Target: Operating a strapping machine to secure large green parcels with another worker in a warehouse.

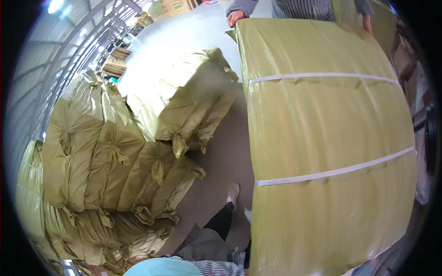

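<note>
A large bale wrapped in yellow-green woven plastic [329, 129] fills the right side of the view, close to my body. Two white straps [331, 174] run across it. Neither of my hands shows; the bale's near end runs out of the lower edge, so any contact there is hidden. At the far end stands a co-worker, with one hand [235, 17] at the bale's far left corner and the other hand [367, 24] by its far right edge. My leg and pale shoe [233, 193] are on the floor left of the bale.
Stacked yellow-green sacks with knotted ends [99, 147] rise on the left. Another wrapped bundle [184, 92] sits beyond them. Grey floor [225, 142] runs between the sacks and the bale. Cardboard boxes [115, 64] stand far left; more goods [405, 60] line the right edge.
</note>
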Demonstrator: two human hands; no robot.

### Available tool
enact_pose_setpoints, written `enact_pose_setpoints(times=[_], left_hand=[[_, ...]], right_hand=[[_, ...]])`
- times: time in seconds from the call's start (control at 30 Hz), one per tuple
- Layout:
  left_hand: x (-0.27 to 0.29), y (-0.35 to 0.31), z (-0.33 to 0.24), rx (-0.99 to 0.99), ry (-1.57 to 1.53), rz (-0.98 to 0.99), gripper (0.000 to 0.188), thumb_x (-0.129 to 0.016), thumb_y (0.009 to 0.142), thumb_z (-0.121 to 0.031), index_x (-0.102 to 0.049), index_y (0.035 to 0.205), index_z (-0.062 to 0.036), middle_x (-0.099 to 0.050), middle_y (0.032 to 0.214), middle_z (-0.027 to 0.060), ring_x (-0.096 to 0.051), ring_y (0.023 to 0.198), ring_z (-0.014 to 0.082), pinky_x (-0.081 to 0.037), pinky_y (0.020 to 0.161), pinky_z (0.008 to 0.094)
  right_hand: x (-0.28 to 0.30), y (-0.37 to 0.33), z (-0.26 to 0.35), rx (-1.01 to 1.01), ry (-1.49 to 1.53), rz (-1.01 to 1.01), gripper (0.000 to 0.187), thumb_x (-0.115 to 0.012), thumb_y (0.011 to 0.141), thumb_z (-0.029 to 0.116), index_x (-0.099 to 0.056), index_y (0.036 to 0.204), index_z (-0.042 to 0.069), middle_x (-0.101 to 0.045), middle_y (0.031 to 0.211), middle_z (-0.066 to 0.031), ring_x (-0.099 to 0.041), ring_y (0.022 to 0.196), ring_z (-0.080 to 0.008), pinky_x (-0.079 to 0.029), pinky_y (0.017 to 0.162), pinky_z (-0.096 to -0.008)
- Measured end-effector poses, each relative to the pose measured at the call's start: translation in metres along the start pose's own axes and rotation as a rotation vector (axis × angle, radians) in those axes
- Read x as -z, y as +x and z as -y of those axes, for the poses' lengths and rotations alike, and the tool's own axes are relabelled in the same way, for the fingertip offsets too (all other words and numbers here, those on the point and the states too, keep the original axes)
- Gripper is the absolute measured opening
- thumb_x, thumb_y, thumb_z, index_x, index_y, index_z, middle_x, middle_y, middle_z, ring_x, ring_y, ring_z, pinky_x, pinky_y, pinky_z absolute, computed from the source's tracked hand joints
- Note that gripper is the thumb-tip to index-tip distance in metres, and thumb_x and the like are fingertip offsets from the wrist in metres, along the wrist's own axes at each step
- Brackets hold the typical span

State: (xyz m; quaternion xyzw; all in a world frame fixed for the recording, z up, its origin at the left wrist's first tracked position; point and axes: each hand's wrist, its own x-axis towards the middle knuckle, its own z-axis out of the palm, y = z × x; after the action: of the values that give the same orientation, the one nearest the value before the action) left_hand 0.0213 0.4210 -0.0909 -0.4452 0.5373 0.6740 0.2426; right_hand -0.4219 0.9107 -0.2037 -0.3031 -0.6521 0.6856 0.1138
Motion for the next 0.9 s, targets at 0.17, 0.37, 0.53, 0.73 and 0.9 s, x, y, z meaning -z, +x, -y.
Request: enact_pose_setpoints(times=[0.17,0.37,0.53,0.73,0.9], left_hand=[[0.070,-0.008,-0.057,-0.092,-0.114,-0.009,0.046,-0.046,0.096,-0.039,-0.049,0.125,-0.0035,-0.060,0.111,0.0097,-0.057,0.099,0.0174,-0.048,0.086,0.0319],[0.218,-0.064,-0.142,-0.238,-0.268,-0.130,0.044,-0.046,0.096,-0.039,-0.050,0.123,-0.0036,-0.061,0.110,0.0096,-0.057,0.098,0.0168,-0.048,0.085,0.0314],[0.338,-0.107,-0.206,-0.370,-0.433,-0.254,0.043,-0.045,0.096,-0.038,-0.051,0.122,-0.0037,-0.061,0.110,0.0094,-0.057,0.096,0.0164,-0.048,0.085,0.0310],[0.422,-0.035,-0.317,-0.549,-0.615,-0.363,0.042,-0.045,0.097,-0.038,-0.052,0.121,-0.0038,-0.062,0.109,0.0092,-0.058,0.095,0.0158,-0.048,0.084,0.0306],[0.516,0.119,-0.434,-0.645,-1.029,-0.044,0.054,-0.026,0.096,-0.053,-0.058,0.088,-0.0102,-0.059,0.069,0.0073,-0.054,0.058,0.0202,-0.040,0.048,0.0332]], right_hand=[[-0.100,-0.066,-0.010,-0.108,-0.008,0.083,0.043,-0.049,0.095,0.028,-0.048,0.129,0.003,-0.057,0.120,-0.0079,-0.054,0.110,-0.0204,-0.045,0.092,-0.0331],[-0.308,-0.190,-0.029,-0.313,0.085,0.366,0.044,-0.050,0.095,0.028,-0.047,0.130,0.002,-0.057,0.121,-0.0087,-0.054,0.110,-0.0210,-0.045,0.093,-0.0336],[-0.531,-0.308,-0.012,-0.399,0.256,0.762,0.044,-0.050,0.095,0.027,-0.046,0.131,0.002,-0.057,0.121,-0.0093,-0.053,0.111,-0.0215,-0.044,0.094,-0.0340],[-0.791,-0.504,0.154,-0.017,0.402,1.281,0.047,-0.055,0.092,0.019,-0.042,0.135,0.005,-0.052,0.127,-0.0100,-0.052,0.113,-0.0220,-0.042,0.098,-0.0359],[-0.816,-0.602,0.211,0.284,-0.187,1.652,0.038,-0.058,0.088,0.009,-0.053,0.125,0.001,-0.059,0.113,-0.0108,-0.057,0.102,-0.0186,-0.048,0.085,-0.0299]])
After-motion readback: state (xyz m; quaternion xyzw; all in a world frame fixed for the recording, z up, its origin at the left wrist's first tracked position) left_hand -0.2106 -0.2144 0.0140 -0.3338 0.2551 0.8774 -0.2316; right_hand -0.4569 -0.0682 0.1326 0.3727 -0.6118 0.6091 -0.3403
